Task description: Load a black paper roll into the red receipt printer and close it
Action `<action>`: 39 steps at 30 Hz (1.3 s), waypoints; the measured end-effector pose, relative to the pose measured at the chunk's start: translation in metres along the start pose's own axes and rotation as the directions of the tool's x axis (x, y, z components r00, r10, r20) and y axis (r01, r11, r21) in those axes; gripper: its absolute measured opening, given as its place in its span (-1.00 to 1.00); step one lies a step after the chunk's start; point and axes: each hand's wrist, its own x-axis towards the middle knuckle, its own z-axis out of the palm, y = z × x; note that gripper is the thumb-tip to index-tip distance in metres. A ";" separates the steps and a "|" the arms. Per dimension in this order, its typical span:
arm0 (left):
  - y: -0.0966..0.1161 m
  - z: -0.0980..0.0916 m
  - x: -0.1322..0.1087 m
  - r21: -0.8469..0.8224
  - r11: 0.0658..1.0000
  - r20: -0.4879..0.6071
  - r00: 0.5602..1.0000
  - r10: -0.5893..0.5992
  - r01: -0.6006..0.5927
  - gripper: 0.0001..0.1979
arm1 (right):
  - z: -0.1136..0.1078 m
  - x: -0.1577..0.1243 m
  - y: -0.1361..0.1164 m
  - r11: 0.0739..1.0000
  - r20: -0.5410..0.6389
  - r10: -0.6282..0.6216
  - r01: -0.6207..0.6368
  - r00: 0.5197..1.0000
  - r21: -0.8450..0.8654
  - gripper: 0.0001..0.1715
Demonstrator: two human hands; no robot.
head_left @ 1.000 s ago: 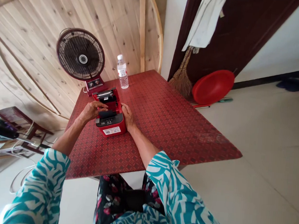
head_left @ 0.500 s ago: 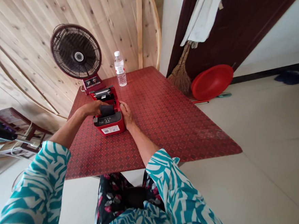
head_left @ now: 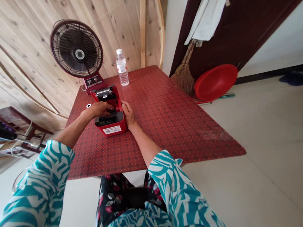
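Note:
A red and black printer (head_left: pixel 111 127), with its lid (head_left: pixel 105 92) raised at the back, stands on the table. It looks like a label or receipt printer, and a white sticker is on its front. From the left, my left hand (head_left: pixel 100 109) reaches into the open compartment. Its fingers are bent downward, and what they hold inside is hidden. Against the printer's right side, my right hand (head_left: pixel 128 113) is closed around the edge of the body, steadying it. Just beyond my left wrist lies a small white roll (head_left: pixel 88 105) with a dark centre.
The table (head_left: pixel 166 118) has a red patterned cover. Behind the printer stand a fan (head_left: pixel 79 54) and a water bottle (head_left: pixel 122 69). On the floor beyond are a broom (head_left: pixel 184 72) and a red basin (head_left: pixel 216 82). A wooden chair (head_left: pixel 18 125) is at the left.
My left hand has moved slightly right and down into the compartment. The black piece under its fingers no longer sticks up. The white roll has come into view. My right hand stays on the printer.

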 end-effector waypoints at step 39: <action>-0.080 0.018 -0.114 -0.160 0.945 -0.492 0.807 -0.328 0.286 -0.44 | -0.008 -0.005 0.000 1.000 0.044 0.014 -0.014 0.999 0.000 -0.56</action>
